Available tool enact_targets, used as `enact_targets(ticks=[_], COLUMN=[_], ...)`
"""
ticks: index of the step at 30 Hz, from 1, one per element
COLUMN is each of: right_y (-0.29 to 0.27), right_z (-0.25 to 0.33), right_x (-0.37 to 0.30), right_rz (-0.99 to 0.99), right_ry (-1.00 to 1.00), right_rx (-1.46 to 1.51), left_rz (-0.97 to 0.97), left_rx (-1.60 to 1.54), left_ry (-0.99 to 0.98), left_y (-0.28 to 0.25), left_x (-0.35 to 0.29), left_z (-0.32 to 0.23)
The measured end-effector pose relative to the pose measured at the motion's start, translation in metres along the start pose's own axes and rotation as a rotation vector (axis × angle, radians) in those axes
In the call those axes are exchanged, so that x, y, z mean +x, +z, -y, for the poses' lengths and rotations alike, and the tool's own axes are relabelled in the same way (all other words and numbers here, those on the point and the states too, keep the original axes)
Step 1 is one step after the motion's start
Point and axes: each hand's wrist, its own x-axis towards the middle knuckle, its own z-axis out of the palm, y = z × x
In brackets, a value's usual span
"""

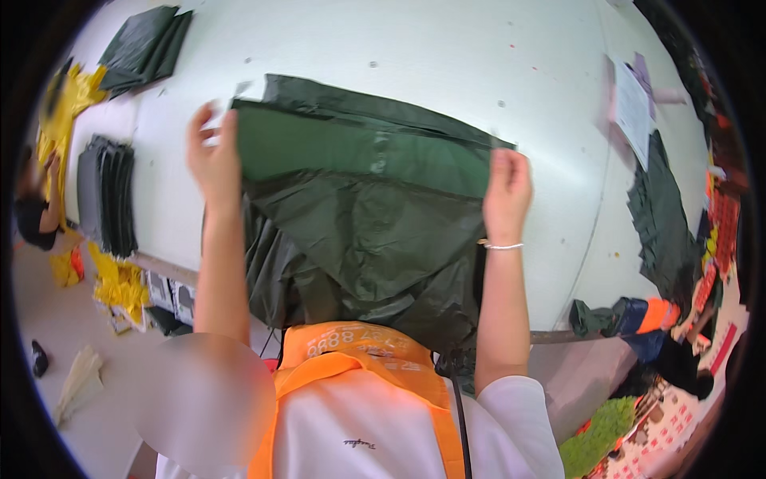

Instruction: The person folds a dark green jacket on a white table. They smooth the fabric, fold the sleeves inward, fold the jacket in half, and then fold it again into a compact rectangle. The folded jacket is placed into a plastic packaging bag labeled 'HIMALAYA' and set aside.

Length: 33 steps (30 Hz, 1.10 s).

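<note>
A dark green sheet of coated fabric (pixel 363 231) spreads before me in crumpled layers, its near part hanging over the table edge against my waist. Its far part shows a smooth, lighter green band, with a darker flap lying beyond it. My left hand (pixel 214 156) is at the band's far left corner, thumb against the edge; its fingertips are somewhat blurred. At the far right corner, my right hand (pixel 508 188) pinches the fabric between thumb and curled fingers. Between the two hands the far edge runs nearly straight.
Folded dark green fabric (pixel 144 48) lies at the far left, above a dark stack (pixel 108 195) and yellow material (pixel 68 120). Papers (pixel 630 112) and more green fabric (pixel 662 215) lie on the right of the white table (pixel 431 40). Another person (pixel 40 207) is at the left.
</note>
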Motion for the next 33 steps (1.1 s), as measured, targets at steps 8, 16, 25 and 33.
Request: enact_targets(ticks=[8,16,25,33], right_y=[-0.192,-0.068,0.018,0.061], right_z=[-0.181,-0.052,0.014,-0.017], right_x=[-0.007,-0.072,-0.08,-0.121], right_rz=[-0.407,0.201,0.073,0.631], right_ry=[0.239,0.478,-0.177,-0.209], right_rx=[-1.052,-0.03,-0.126,-0.334], left_rz=[0.184,0.407,0.27,1.001], left_rx=[0.384,-0.176,-0.573,0.222], left_ry=[0.22,-0.628,-0.204,0.461], left_y=[-0.027,-0.031,-0.006,0.039], left_x=[-0.088,-0.093,-0.086,-0.132], left_z=[0.015,0.061,-0.003,-0.036])
